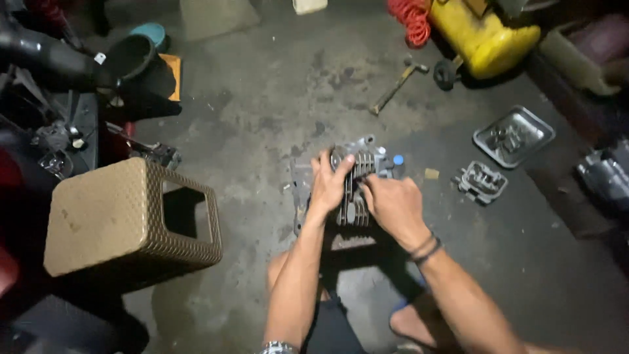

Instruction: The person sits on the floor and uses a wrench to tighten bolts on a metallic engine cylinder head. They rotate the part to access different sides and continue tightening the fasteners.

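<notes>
On the floor, both hands' fingers (341, 164) grip a finned engine part (357, 190).

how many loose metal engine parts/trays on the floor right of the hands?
2: a metal tray holding small parts, further right and away, and a smaller grey engine cover on the floor nearer the right hand. More may sit hidden in the dark right edge.

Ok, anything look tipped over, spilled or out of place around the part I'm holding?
Yes: the tan woven stool lies tipped on its side. A hammer lies loose on the stained concrete floor. Both hands, left hand and right hand, grip the finned engine part.
</notes>
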